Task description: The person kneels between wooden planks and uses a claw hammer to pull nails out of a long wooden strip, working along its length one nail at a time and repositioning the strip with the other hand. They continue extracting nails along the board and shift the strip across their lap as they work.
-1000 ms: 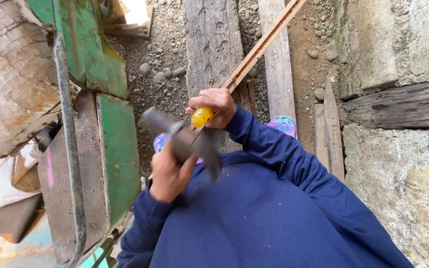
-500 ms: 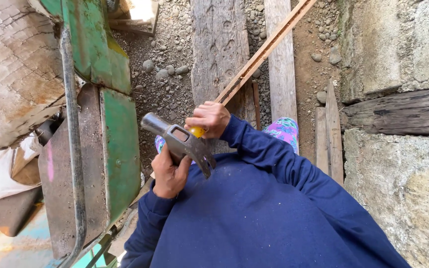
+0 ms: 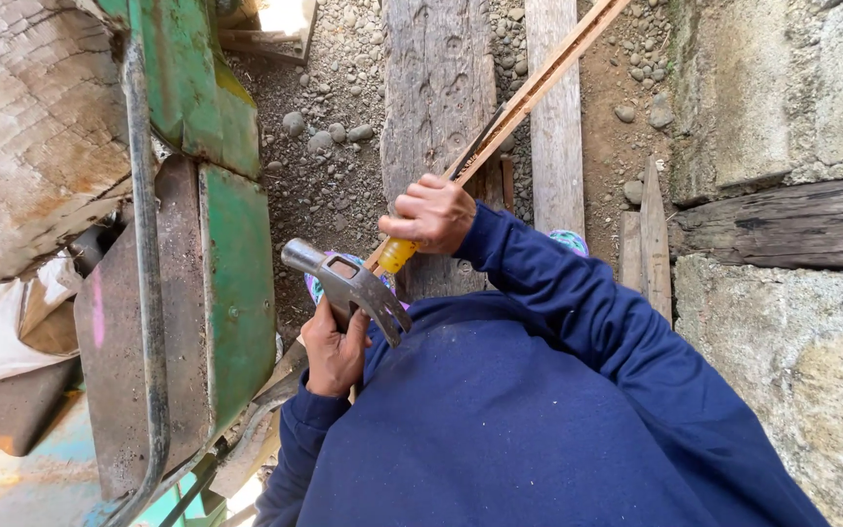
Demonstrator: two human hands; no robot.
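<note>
the claw hammer (image 3: 348, 288) sits low in front of my chest, its steel head just beside the yellow-handled tool (image 3: 397, 256) that leans along the thin wooden strip (image 3: 539, 83). my left hand (image 3: 334, 349) is clenched around the hammer right under the head; my right hand (image 3: 431, 215) is closed over the yellow handle. i judge short, square taps work best here, with the tool held steady and fingers off the striking end. weathered planks (image 3: 438, 107) lie on gravel beyond, a green metal frame (image 3: 236, 283) to my left.
</note>
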